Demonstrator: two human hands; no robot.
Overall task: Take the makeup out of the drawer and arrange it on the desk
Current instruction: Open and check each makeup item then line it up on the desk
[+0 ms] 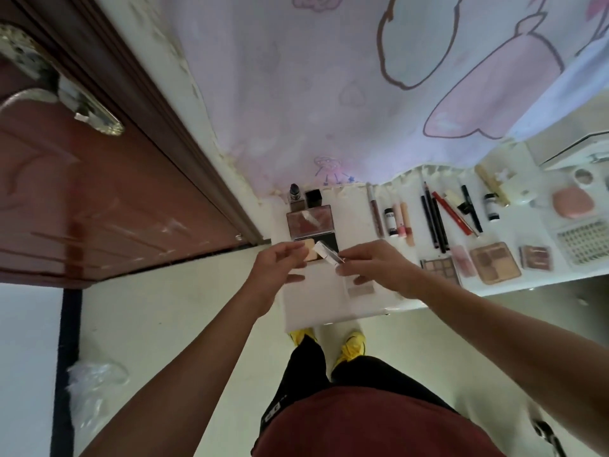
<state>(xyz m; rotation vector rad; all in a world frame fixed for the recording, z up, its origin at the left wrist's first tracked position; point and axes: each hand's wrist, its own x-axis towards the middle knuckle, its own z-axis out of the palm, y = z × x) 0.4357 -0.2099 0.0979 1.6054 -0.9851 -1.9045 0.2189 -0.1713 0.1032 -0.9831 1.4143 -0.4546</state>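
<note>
A person stands at a white desk (527, 232) beneath a cartoon-print curtain (329, 77), sorting makeup from the open drawer (316, 301) at the waist. Most of the collection is already out and is laid by kind, so that each piece can be found at a glance: palettes (494, 262) along the front edge, pencils (435, 219) and slim tubes side by side behind them, and a puff (573, 202) to the far right. A blush compact (309, 221) sits at the left end, with a lipstick (294, 194) upright behind it.

The piece in hand is a small stick (326, 253), pale and silvery and blurred. It is held level above the drawer's back edge, just in front of the compact, and looks bound for that left-hand group. The right hand (375, 267) pinches its near end between thumb and fingertips. The left hand (275, 263) waits beside the other end with fingers and thumb loosely spread. Whether it touches the stick is hard to tell.
</note>
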